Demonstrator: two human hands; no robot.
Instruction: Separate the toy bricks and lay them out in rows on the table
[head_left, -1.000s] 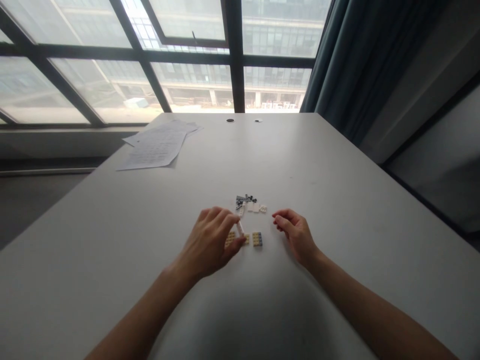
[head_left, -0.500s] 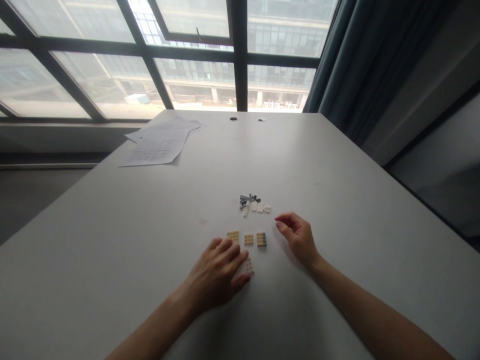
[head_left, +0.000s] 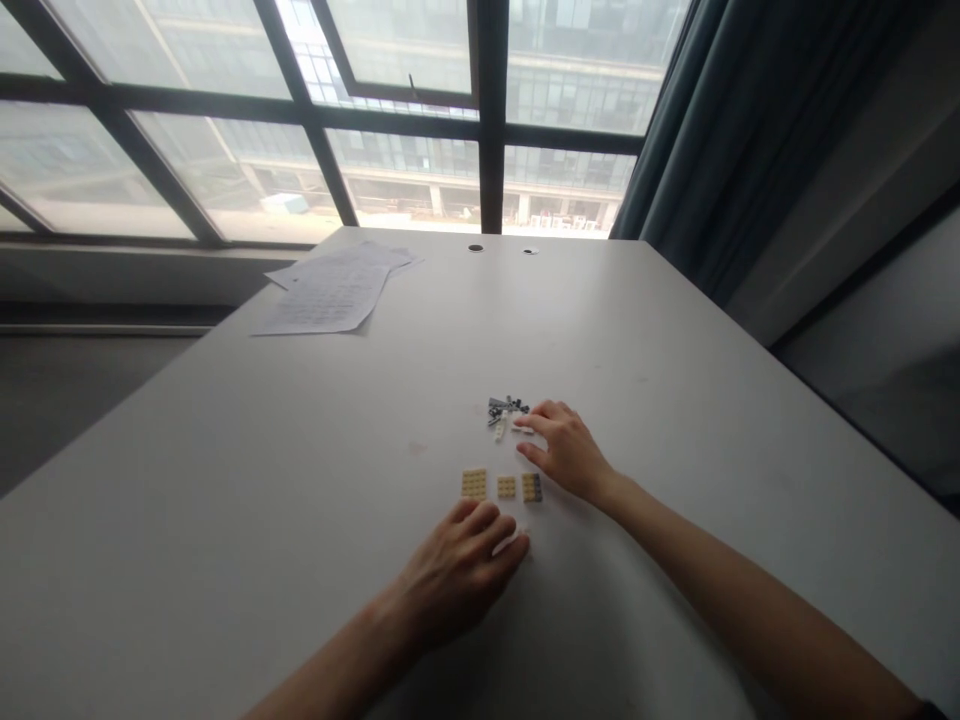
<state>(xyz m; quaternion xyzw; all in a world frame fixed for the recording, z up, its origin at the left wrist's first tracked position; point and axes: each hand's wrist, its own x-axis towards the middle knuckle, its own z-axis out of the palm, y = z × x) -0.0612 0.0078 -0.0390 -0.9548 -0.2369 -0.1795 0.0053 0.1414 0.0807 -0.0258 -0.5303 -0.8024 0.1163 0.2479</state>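
My left hand (head_left: 469,565) rests low on the table with its fingers curled round a small white studded piece (head_left: 525,535), mostly hidden behind them. Just beyond it lie a larger tan plate (head_left: 474,484), a smaller tan plate (head_left: 506,487) and a tan piece with a dark grey edge (head_left: 531,487), in a row. Farther off is a pile of small grey parts (head_left: 506,406). Over the white pieces (head_left: 523,429) beside this pile, my right hand (head_left: 562,445) has its thumb and fingers apart. A narrow white piece (head_left: 499,431) lies left of its fingertips.
Printed sheets of paper (head_left: 334,290) lie at the far left of the white table (head_left: 337,400). Two round holes are near its far edge, below a large window. A dark curtain (head_left: 697,150) hangs at the right.
My right hand has moved left and away from me, onto the white pieces by the grey pile. My left hand's fingers have closed in and now cover most of the white studded piece.
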